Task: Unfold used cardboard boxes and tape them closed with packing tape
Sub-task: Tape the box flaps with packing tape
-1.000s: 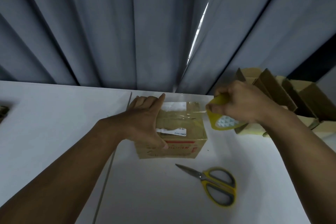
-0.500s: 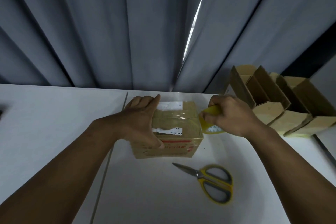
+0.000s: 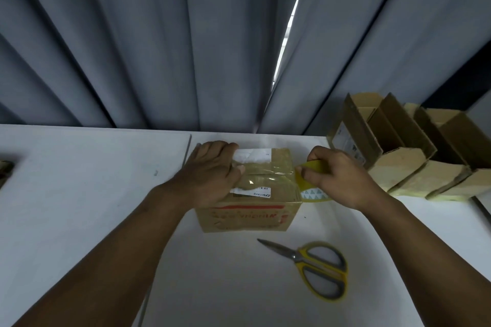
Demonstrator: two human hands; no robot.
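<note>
The cardboard box (image 3: pixel 276 180) sits on the white table (image 3: pixel 79 194). The left hand (image 3: pixel 210 175) lies flat on top, pressing down. The right hand (image 3: pixel 337 178) grips the tape roll (image 3: pixel 313 192) at the box's right edge. It should pull the tape tight and smooth it down the side before using the scissors (image 3: pixel 316 265).
</note>
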